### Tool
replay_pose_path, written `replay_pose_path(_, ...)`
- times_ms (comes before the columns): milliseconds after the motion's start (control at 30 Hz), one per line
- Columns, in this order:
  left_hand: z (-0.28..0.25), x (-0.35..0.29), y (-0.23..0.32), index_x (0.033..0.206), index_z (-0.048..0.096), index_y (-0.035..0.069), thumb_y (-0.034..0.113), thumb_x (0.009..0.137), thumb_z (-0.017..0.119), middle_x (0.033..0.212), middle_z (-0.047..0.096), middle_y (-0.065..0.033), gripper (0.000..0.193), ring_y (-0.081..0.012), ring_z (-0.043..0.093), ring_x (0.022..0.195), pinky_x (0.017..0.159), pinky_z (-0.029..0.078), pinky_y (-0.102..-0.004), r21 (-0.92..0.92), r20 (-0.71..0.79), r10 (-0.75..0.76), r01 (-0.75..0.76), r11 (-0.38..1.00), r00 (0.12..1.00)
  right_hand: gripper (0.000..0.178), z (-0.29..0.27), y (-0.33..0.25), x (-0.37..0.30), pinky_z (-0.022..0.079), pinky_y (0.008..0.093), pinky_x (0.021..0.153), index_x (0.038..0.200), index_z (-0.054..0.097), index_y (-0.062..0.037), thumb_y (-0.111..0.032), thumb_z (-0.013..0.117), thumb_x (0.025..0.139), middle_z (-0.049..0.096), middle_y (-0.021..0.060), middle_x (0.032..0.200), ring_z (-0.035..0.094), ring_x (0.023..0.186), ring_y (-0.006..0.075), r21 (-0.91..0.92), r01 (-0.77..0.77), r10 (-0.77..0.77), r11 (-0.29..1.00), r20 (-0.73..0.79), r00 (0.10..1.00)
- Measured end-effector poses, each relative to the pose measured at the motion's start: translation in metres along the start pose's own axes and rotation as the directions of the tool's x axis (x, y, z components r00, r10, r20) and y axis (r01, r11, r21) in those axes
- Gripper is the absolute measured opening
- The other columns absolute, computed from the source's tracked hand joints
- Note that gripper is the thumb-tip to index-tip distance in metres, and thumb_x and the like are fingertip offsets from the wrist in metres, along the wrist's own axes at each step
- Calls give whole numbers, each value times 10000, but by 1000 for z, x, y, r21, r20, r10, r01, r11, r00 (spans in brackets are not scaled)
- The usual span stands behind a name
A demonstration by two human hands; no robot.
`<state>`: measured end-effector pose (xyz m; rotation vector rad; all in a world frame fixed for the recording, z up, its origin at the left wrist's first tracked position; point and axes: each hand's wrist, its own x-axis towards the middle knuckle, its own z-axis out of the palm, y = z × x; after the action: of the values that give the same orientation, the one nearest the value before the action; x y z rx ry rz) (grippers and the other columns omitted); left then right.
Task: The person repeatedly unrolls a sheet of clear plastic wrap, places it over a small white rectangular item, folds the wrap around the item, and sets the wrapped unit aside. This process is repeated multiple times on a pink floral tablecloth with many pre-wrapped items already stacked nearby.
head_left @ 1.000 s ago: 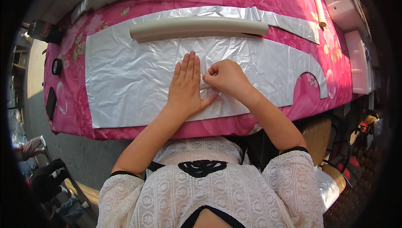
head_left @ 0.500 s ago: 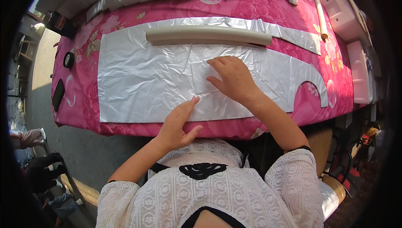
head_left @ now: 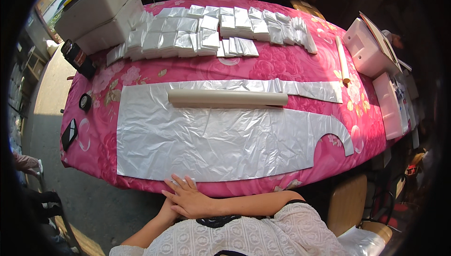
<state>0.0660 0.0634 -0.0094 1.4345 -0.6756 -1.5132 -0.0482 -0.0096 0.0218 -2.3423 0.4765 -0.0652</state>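
A shiny white plastic sheet (head_left: 155, 134), cut like an apron with a curved notch at its right, lies creased on the table. Across its upper part rests a long beige-grey tube (head_left: 225, 98). My right hand (head_left: 190, 199) reaches over to the left at the sheet's near edge, fingers spread, holding nothing I can see. Under it is my left hand (head_left: 165, 213), its fingers mostly covered by the right one. Both hands are at the near edge of the table, in front of my body.
A pink flowered cloth (head_left: 188, 70) covers the table. Rows of folded white plastic packets (head_left: 183, 35) stand at the back. Foam boxes (head_left: 105, 11) are back left, another foam box (head_left: 369, 47) right. A dark bottle (head_left: 77, 58), tape roll (head_left: 85, 102), phone (head_left: 69, 134) and thin tube (head_left: 342, 61) lie around.
Both hands have drawn back from the middle of the sheet to its near edge, the right crossing over the left. The view has tilted up, showing more of the table's back.
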Motion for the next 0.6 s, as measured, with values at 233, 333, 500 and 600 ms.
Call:
replay_pose_path(233, 5, 6, 93, 957, 651, -3, 32, 752, 655, 784, 660, -59, 208, -56, 595, 698, 626, 484, -205, 638, 218, -61, -95, 764, 974, 129, -88, 72, -28, 395, 389, 934, 783, 608, -52, -127, 678, 705, 570, 83, 1050, 445, 1153, 301, 62, 385, -355, 921, -272, 894)
replay_pose_path(333, 8, 23, 107, 1049, 622, 14, -3, 777, 625, 990, 639, -90, 272, -138, 636, 817, 692, 517, -243, 574, 208, 151, -245, 782, 967, 87, -159, 115, -35, 439, 314, 764, 808, 636, -101, -97, 698, 748, 584, 24, 874, 513, 900, 229, 170, 181, -90, 969, -439, 894)
replay_pose_path(500, 20, 42, 112, 1057, 620, 20, -37, 788, 580, 1001, 639, -93, 278, -151, 638, 839, 725, 513, -256, 543, 237, 142, -252, 801, 961, 187, -273, 244, -7, 435, 221, 610, 893, 658, 12, -163, 636, 830, 648, 39, 764, 566, 682, 81, 616, 72, 529, 785, -725, 441)
replay_pose_path(600, 30, 54, 114, 1044, 623, 20, -28, 776, 586, 1021, 635, -106, 275, -180, 624, 906, 737, 511, -273, 571, 287, 184, -322, 755, 940, 258, -309, 322, 9, 466, 295, 648, 901, 664, -12, -251, 641, 806, 664, 76, 785, 614, 720, 160, 485, -238, 536, 842, -803, 261)
